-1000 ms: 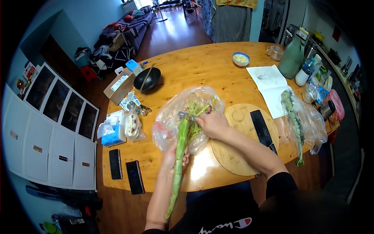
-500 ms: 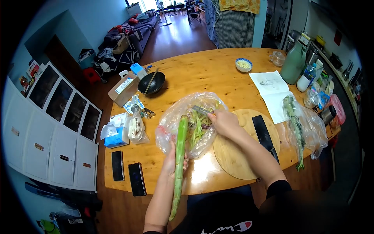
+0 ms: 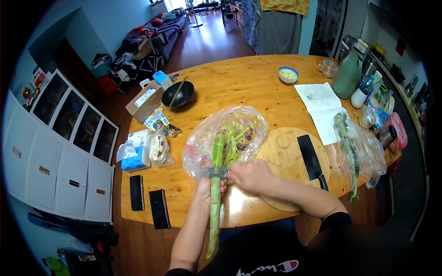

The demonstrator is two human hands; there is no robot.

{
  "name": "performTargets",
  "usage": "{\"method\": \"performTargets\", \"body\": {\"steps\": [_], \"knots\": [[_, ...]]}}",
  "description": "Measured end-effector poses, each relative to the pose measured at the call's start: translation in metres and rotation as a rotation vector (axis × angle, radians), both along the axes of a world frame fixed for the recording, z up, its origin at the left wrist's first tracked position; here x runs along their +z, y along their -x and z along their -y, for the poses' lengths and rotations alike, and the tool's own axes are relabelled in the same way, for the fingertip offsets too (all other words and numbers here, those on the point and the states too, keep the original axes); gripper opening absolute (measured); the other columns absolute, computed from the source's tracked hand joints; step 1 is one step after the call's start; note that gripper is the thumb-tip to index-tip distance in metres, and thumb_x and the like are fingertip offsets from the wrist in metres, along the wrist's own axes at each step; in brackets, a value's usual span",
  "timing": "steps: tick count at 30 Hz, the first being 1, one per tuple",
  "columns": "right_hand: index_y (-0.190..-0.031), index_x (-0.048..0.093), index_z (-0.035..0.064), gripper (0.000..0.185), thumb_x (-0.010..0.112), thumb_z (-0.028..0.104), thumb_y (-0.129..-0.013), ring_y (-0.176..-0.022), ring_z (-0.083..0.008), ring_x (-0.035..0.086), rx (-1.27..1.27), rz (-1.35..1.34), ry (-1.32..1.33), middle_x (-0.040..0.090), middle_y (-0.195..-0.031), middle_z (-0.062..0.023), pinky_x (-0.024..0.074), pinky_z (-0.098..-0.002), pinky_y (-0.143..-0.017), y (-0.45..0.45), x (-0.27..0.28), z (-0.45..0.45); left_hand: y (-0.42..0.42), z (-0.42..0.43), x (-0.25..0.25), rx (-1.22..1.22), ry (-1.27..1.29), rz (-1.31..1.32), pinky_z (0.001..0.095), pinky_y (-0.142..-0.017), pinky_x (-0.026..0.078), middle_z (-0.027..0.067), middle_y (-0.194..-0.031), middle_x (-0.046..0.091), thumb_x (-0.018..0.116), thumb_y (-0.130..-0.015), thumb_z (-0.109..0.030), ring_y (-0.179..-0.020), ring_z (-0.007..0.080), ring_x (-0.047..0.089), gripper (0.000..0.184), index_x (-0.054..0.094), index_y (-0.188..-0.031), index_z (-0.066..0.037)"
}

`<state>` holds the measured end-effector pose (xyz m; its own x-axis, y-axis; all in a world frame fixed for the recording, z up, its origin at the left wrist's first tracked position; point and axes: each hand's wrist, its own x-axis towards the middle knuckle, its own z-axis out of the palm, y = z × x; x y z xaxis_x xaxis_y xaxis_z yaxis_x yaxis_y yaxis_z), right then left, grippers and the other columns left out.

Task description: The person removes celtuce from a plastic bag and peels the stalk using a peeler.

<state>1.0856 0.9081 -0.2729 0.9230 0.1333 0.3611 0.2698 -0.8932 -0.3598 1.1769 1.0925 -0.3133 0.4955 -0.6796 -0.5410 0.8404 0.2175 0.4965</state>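
A long green celtuce stem (image 3: 215, 202) points away from me over the table edge, its far end above a clear plastic bag (image 3: 195, 138). My left hand (image 3: 202, 191) is wrapped round the stem near its middle, partly hidden behind it. My right hand (image 3: 251, 176) grips a peeler (image 3: 214, 172), whose head lies across the stem just above the left hand. Green peelings (image 3: 237, 138), with some purplish bits among them, lie on the bag. Right of the bag is a round wooden cutting board (image 3: 281, 147), with a black cleaver (image 3: 311, 156) on it.
A leafy stalk in plastic (image 3: 346, 142) and a paper sheet (image 3: 317, 101) lie at the right. Bottles, including a green one (image 3: 346, 76), stand behind. At left are two phones (image 3: 136, 193), a tissue pack (image 3: 135, 157) and a black bowl (image 3: 178, 95).
My right hand has drawn the peeler from above the peelings back toward me, onto the stem. The stem has become more upright in view, and my left hand still holds it.
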Motion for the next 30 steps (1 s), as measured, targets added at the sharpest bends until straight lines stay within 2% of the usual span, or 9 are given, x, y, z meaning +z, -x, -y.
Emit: {"method": "performTargets", "body": {"steps": [3,6,9,14,18,22,25,28,30], "knots": [[-0.080,0.057,0.0084,0.037,0.056,0.040,-0.099,-0.048,-0.0335,0.061,-0.094,0.007,0.004,0.061,-0.058,-0.0120,0.0484,-0.0455,-0.044,-0.017,-0.008,0.018,0.003,0.000,-0.003,-0.086,0.101,0.016,0.0240,-0.038,0.047,0.0060,-0.062,0.056,0.041,-0.106,-0.050,-0.043,0.0141,0.054,0.052,0.058,-0.085,-0.005],[-0.081,0.058,0.0085,0.037,0.057,0.041,-0.098,-0.053,-0.0349,0.064,-0.032,-0.049,0.049,0.063,-0.060,-0.0132,0.0498,-0.0464,-0.047,-0.009,-0.005,0.012,0.006,0.001,0.005,-0.052,-0.085,0.053,0.0234,-0.037,0.046,0.0056,-0.062,0.055,0.040,-0.106,-0.050,-0.043,0.0136,0.053,0.054,0.055,-0.081,-0.006],[-0.080,0.059,0.0102,0.036,0.058,0.042,-0.097,-0.054,-0.0364,0.064,-0.128,-0.049,0.023,0.064,-0.062,-0.0134,0.0502,-0.0486,-0.049,-0.020,-0.013,0.023,0.007,0.004,0.007,-0.046,0.056,0.046,0.0235,-0.036,0.046,0.0050,-0.060,0.053,0.039,-0.106,-0.049,-0.043,0.0130,0.054,0.053,0.054,-0.080,-0.005],[-0.084,0.060,0.0087,0.039,0.050,0.042,-0.101,-0.057,-0.0376,0.065,-0.067,-0.091,0.013,0.063,-0.060,-0.0160,0.0515,-0.0501,-0.052,-0.013,-0.004,0.018,0.007,0.002,0.009,-0.027,0.062,0.065,0.0234,-0.034,0.048,0.0047,-0.065,0.053,0.038,-0.107,-0.047,-0.044,0.0113,0.054,0.048,0.053,-0.088,-0.005],[-0.084,0.061,0.0081,0.041,0.049,0.043,-0.102,-0.059,-0.0379,0.066,-0.237,-0.115,-0.026,0.064,-0.061,-0.0161,0.0517,-0.0504,-0.053,-0.039,-0.015,0.039,0.009,0.004,0.009,0.001,0.063,0.054,0.0228,-0.033,0.047,0.0048,-0.068,0.054,0.038,-0.107,-0.047,-0.045,0.0105,0.053,0.046,0.052,-0.093,-0.006],[-0.083,0.065,0.0068,0.044,0.048,0.042,-0.102,-0.063,-0.0377,0.067,-0.091,-0.144,0.004,0.068,-0.070,-0.0162,0.0533,-0.0508,-0.058,-0.017,0.000,0.014,0.007,0.003,0.008,-0.005,0.049,0.078,0.0225,-0.034,0.047,0.0043,-0.067,0.053,0.039,-0.107,-0.047,-0.044,0.0103,0.051,0.045,0.052,-0.092,-0.006],[-0.086,0.067,0.0061,0.045,0.047,0.043,-0.103,-0.070,-0.0391,0.069,-0.292,-0.226,-0.051,0.068,-0.073,-0.0182,0.0542,-0.0518,-0.064,-0.044,-0.014,0.037,0.010,0.001,0.014,-0.036,0.031,0.115,0.0219,-0.034,0.047,0.0041,-0.067,0.052,0.039,-0.107,-0.047,-0.044,0.0100,0.050,0.045,0.051,-0.093,-0.006],[-0.096,0.066,0.0059,0.042,0.047,0.043,-0.102,-0.073,-0.0418,0.067,-0.331,-0.272,-0.036,0.069,-0.076,-0.0192,0.0533,-0.0530,-0.067,-0.058,-0.019,0.059,0.015,-0.005,0.016,-0.076,-0.018,0.137,0.0213,-0.034,0.046,0.0043,-0.068,0.052,0.038,-0.108,-0.046,-0.045,0.0094,0.051,0.042,0.051,-0.098,-0.007],[-0.090,0.069,0.0048,0.047,0.045,0.043,-0.103,-0.077,-0.0428,0.068,-0.336,-0.249,-0.054,0.070,-0.079,-0.0203,0.0537,-0.0531,-0.070,-0.057,-0.019,0.055,0.013,-0.009,0.011,-0.083,0.008,0.102,0.0209,-0.034,0.045,0.0044,-0.069,0.053,0.037,-0.108,-0.045,-0.045,0.0090,0.051,0.040,0.050,-0.101,-0.008]]}}
